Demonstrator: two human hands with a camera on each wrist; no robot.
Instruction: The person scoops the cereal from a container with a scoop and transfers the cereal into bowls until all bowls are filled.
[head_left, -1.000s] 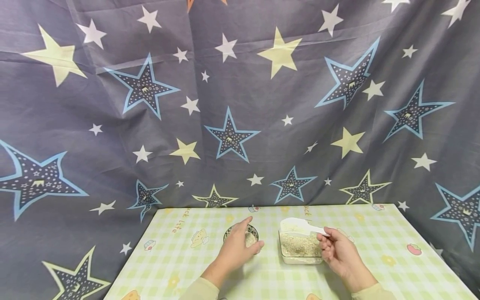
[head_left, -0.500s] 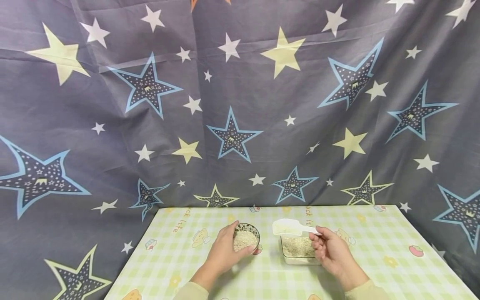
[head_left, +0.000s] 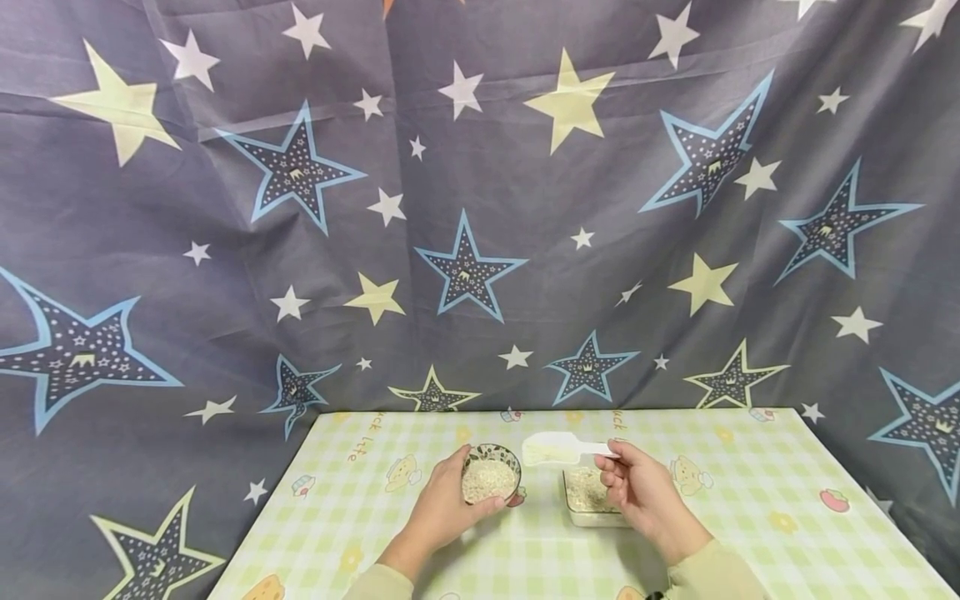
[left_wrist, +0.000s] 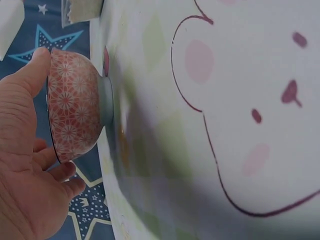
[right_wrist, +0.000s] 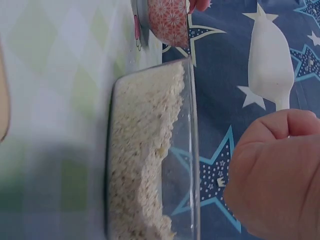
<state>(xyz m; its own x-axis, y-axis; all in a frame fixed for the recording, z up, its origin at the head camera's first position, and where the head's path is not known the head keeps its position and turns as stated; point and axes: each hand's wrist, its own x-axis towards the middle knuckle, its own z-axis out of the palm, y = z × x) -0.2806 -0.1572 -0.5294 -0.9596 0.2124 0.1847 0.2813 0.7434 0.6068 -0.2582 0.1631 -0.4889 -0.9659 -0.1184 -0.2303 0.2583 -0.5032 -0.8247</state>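
The white scoop (head_left: pixel 551 448) is held up above the worktop, beyond and to the left of the box, its broad end pointing away from the box. A yellowish patch shows in its hollow, too indistinct to tell whether it is flakes. The right hand (head_left: pixel 645 500), at the right side of the box, pinches the scoop's handle between thumb and fingers.

The bowl (left_wrist: pixel 72 105) is to the left of the box and apart from it. It is pinkish red outside with white flowers, patterned inside along a dark rim, and holds pale flakes (head_left: pixel 489 479). The left hand (head_left: pixel 442 508), on the bowl's side away from the box, grips it with thumb and fingers spread round the wall. Whether the bowl's foot touches the worktop cannot be told.

The box (head_left: pixel 596 518) is clear and rectangular, sits on the worktop (head_left: pixel 540 542), and contains more flakes, their surface dipping unevenly. A green-checked cover with cartoon prints lies under it. Behind the box hangs a dark curtain (head_left: pixel 337 208) with stars.
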